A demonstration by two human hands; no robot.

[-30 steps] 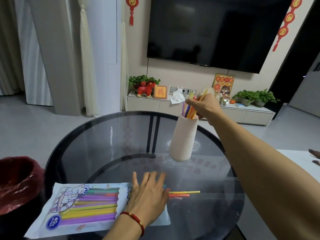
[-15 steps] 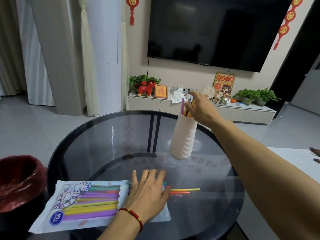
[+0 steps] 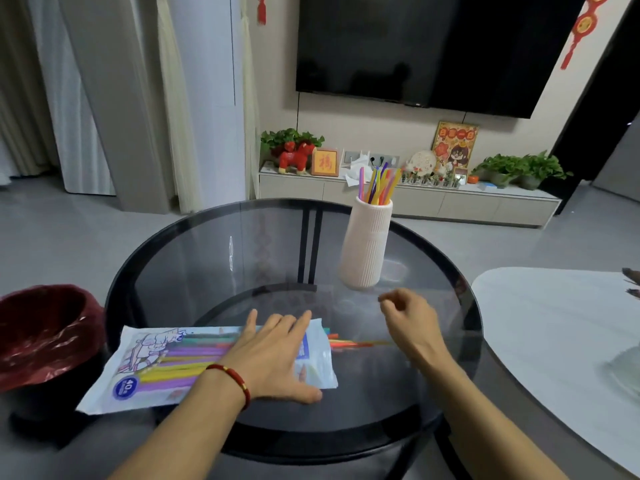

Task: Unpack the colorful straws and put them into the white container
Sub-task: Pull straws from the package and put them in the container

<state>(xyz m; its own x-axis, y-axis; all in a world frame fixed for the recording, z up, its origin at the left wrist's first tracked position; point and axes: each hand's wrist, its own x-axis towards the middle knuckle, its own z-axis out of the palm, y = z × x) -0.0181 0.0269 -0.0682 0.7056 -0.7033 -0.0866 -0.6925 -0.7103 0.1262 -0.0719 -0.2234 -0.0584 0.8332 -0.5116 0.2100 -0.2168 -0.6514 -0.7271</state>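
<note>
Glass table (image 3: 214, 258), left hand (image 3: 273, 355) flat on straw packet (image 3: 166, 365) — straws (image 3: 349, 344) pointing rightward, right hand (image 3: 408, 317) loosely curled, empty.

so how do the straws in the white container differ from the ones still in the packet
The straws in the white container stand nearly upright and fan out above the rim; the straws in the packet lie flat on the glass table. The container's straws are bare, while the packet's sit under printed plastic, held down by the left hand, with a few tips poking out of the open end. Both sets come in mixed bright colours.
</note>
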